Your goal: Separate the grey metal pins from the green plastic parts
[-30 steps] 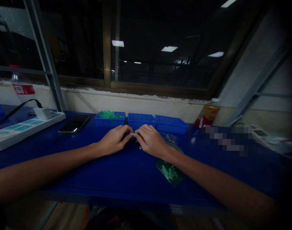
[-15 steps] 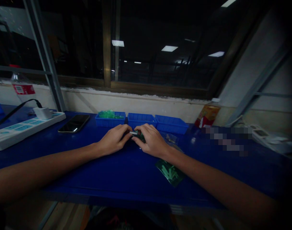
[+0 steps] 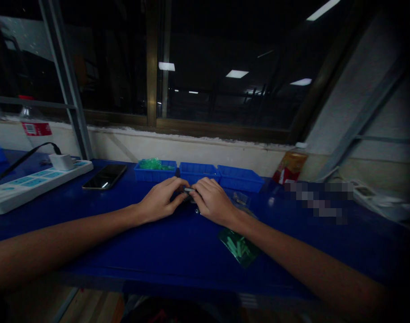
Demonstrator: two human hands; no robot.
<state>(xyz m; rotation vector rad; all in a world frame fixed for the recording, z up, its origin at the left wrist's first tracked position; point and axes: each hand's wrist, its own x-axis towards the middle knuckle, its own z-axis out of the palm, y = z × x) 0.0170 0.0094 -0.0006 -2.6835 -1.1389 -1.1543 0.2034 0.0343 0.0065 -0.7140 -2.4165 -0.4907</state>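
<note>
My left hand [image 3: 162,199] and my right hand [image 3: 214,199] meet over the middle of the blue table. Both are closed, thumbs and fingertips pinching a small pale bar [image 3: 189,189] between them. Its exact kind is too small to make out, and the fingers cover its ends. A tiny shiny piece [image 3: 197,211] lies on the table just under my right thumb. Below my right wrist is a green bag [image 3: 239,247] with light strips in it. A clear bag [image 3: 241,197] of small parts sits beyond the wrist, partly hidden by it.
Three blue bins stand at the back; the left bin [image 3: 155,172] holds green plastic. On the left lie a phone [image 3: 105,176] and a white power strip [image 3: 40,184] with a plugged-in charger. A drink bottle [image 3: 292,165] stands at the back right, under the window.
The dark green piece seen by my right fingers is out of sight now. The pale bar has turned level between both hands, and the tiny shiny piece shows on the table.
</note>
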